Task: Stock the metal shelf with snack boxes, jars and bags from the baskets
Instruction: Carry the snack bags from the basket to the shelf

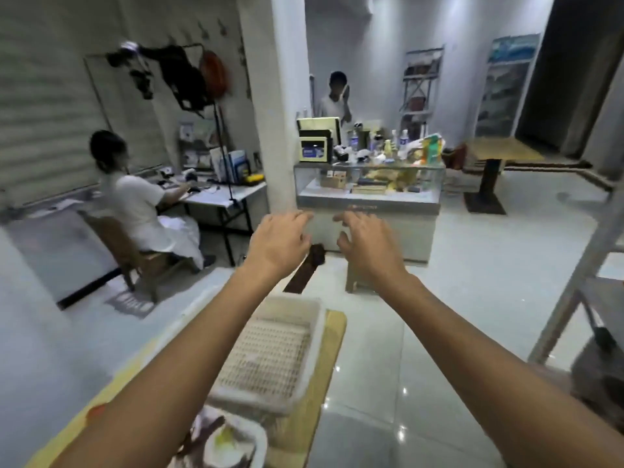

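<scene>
Both my arms reach forward at mid-frame. My left hand [278,243] and my right hand [366,246] hover side by side in the air with fingers loosely spread, holding nothing. Below my forearms a white mesh basket [314,319] with nothing visible inside sits on a yellowish table [332,336]. A second basket [233,444] at the bottom edge holds blurred packets. The grey metal shelf [580,265] stands at the far right, only its upright post and a lower level showing.
A glass counter [368,184] loaded with bottles and boxes stands ahead beside a white pillar [273,113]. One person sits at a desk [216,194] on the left; another stands behind the counter. A small stool [354,282] and a wooden table [499,153] stand on the tiled floor.
</scene>
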